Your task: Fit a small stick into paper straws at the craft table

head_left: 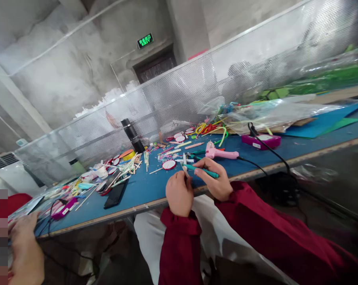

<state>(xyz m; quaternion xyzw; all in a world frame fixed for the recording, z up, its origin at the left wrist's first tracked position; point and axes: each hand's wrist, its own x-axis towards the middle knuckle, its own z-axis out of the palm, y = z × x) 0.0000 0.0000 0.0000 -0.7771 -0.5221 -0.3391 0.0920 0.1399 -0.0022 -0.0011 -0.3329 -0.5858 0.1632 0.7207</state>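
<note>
At the flat blue tabletop's (147, 188) front edge, the right hand (215, 180) is gripping a slim, teal, plastic-looking tool (210, 172), probably light, stiff, best held mid-handle; the left hand (179, 193) is pinching a small pale strip (184, 168), likely fragile

On the blue tabletop (151, 186), a black phone (115, 196) was laid to the near left of the black bottle (133, 136); rightward of that bottle, a pink glue gun (226, 153) was placed.
</note>
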